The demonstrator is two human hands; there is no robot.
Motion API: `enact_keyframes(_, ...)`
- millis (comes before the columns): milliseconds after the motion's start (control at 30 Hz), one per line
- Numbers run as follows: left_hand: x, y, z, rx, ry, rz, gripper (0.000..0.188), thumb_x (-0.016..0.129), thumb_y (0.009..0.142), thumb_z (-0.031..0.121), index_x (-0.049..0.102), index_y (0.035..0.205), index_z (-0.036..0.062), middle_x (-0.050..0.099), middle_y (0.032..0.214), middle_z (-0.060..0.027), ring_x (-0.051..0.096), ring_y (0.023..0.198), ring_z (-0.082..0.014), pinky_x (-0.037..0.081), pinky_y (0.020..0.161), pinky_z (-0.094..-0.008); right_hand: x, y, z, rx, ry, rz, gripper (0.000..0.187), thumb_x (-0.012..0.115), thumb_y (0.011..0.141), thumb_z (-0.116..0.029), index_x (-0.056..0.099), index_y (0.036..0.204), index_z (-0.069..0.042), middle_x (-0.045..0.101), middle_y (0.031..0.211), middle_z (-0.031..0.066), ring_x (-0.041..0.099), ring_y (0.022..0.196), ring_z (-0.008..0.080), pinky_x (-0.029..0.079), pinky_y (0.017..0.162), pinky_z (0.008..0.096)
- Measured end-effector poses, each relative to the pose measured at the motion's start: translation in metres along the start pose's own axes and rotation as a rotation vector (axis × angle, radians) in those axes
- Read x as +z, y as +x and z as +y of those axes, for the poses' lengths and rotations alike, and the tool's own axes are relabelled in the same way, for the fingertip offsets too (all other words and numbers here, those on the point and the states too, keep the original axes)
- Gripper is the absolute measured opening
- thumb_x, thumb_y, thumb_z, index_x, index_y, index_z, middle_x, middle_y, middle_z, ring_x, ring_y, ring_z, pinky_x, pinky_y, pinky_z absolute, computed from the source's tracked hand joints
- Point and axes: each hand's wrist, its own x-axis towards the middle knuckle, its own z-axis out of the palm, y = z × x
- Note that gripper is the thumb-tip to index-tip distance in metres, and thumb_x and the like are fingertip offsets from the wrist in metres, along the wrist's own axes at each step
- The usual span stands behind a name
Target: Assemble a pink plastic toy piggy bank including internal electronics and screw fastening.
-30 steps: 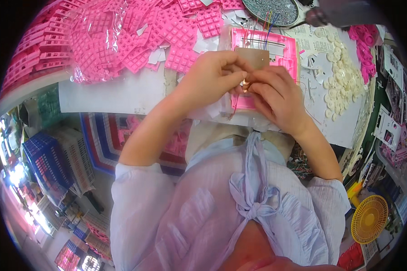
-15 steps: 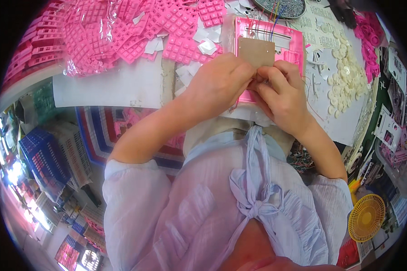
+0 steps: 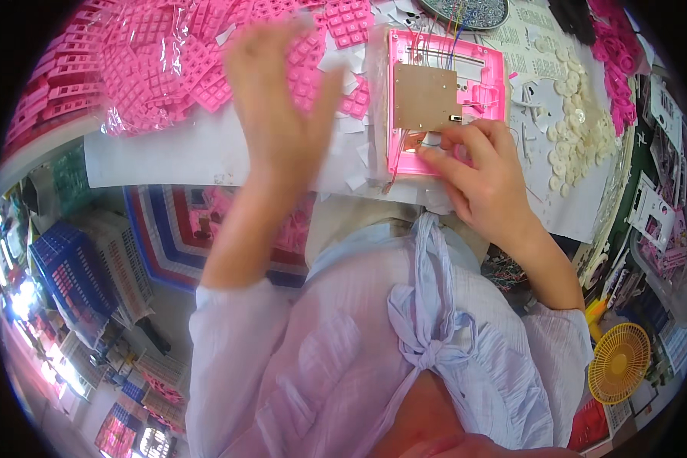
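Observation:
A pink plastic housing [image 3: 498, 69] lies on the bench in front of me, with a brown circuit board [image 3: 424, 95] over its middle. Several thin coloured wires [image 3: 452, 38] rise from its far end, and more run out below the board. My right hand [image 3: 487, 172] is at the housing's near right part, thumb and forefinger bent closely around a thin wire [image 3: 429, 143] beside the board's near edge. Blurred by motion, my left hand [image 3: 278, 114] hovers left of the housing, over keypads and white paper pieces. Its thumb stands apart from the fingers, and nothing clear shows in it.
Pink keypads [image 3: 145, 69] are heaped at the far left, partly bagged. White round pieces [image 3: 569, 145] lie to the right, with a dish of small metal parts [image 3: 481, 14] behind. A yellow basket [image 3: 620, 362] stands low at right, blue crates [image 3: 72, 263] at left.
My left hand has left the housing and swung up to the left toward the keypads. My right hand stays at the housing, and the board's near part with a small switch now shows.

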Motion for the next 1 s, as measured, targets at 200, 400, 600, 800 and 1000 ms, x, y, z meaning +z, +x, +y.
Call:
enact_keyframes(200, -0.012, -0.087, 0.042, -0.036, 0.073, -0.534, 0.018, 0.079, 0.077, 0.016, 0.065, 0.084, 0.0065, 0.064, 0.087, -0.0061, 0.059, 0.078, -0.0251, 0.04, 0.068, -0.0387, 0.009, 0.005, 0.008, -0.08, -0.02, 0.084, 0.033, 0.076, 0.074, -0.015, 0.072, 0.106, -0.009, 0.061, 0.103, 0.0025, 0.055, 0.095, 0.0257, 0.044, 0.079, 0.0411)
enact_keyframes(400, -0.038, -0.048, 0.037, -0.229, -0.104, -0.514, 0.011, 0.074, 0.077, 0.008, 0.063, 0.075, 0.0057, 0.058, 0.073, -0.0088, 0.056, 0.071, -0.0262, 0.041, 0.066, -0.0394, 0.017, -0.002, -0.001, -0.027, -0.187, 0.058, 0.038, 0.075, 0.079, -0.026, 0.07, 0.114, -0.011, 0.059, 0.103, 0.0023, 0.053, 0.095, 0.0234, 0.04, 0.081, 0.0394)
enact_keyframes(600, -0.009, -0.012, 0.035, -0.548, -0.638, -0.422, 0.014, 0.061, 0.092, 0.004, 0.064, 0.079, 0.0, 0.067, 0.082, -0.0055, 0.056, 0.064, -0.0065, 0.04, 0.055, -0.0211, 0.004, 0.003, -0.014, 0.032, -0.214, -0.162, 0.05, 0.072, 0.081, -0.035, 0.064, 0.127, -0.017, 0.056, 0.104, 0.0029, 0.052, 0.092, 0.0228, 0.039, 0.08, 0.0392)
enact_keyframes(800, 0.016, -0.009, 0.036, -0.711, -0.846, -0.409, 0.011, 0.063, 0.096, 0.008, 0.069, 0.095, -0.0013, 0.068, 0.076, -0.0044, 0.059, 0.06, -0.0052, 0.043, 0.051, -0.0199, -0.001, -0.001, -0.002, -0.048, -0.094, -0.124, 0.04, 0.071, 0.082, -0.029, 0.068, 0.12, -0.015, 0.058, 0.105, 0.0037, 0.054, 0.094, 0.0226, 0.041, 0.078, 0.0379)
enact_keyframes(1000, 0.01, -0.022, 0.046, -0.263, -0.476, -0.429, 0.009, 0.071, 0.089, 0.002, 0.07, 0.097, -0.0008, 0.068, 0.077, -0.004, 0.059, 0.061, -0.0069, 0.046, 0.054, -0.0222, -0.006, -0.002, 0.001, 0.059, 0.044, -0.139, 0.036, 0.074, 0.08, -0.02, 0.069, 0.113, -0.008, 0.063, 0.104, 0.0075, 0.058, 0.095, 0.0265, 0.047, 0.078, 0.0396)
